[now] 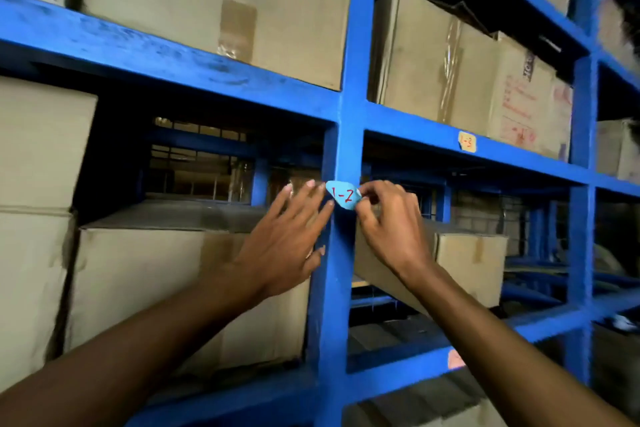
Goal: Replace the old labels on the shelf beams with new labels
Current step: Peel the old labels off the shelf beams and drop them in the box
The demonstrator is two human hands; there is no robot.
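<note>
A small light-blue label marked "1-2" in red sits in front of the blue upright post of the shelf rack. My right hand pinches the label's right edge between thumb and fingers. My left hand is spread flat just left of the post, with a fingertip at the label's left corner. A yellowish label marked "1-3" is stuck on the blue beam up and to the right. A pale pink label shows on a lower beam, partly hidden by my right forearm.
Cardboard boxes fill the blue rack's bays above, left and behind my hands. A tilted box lies in the bay right of the post. Further blue uprights stand to the right; the bay behind the label is dark.
</note>
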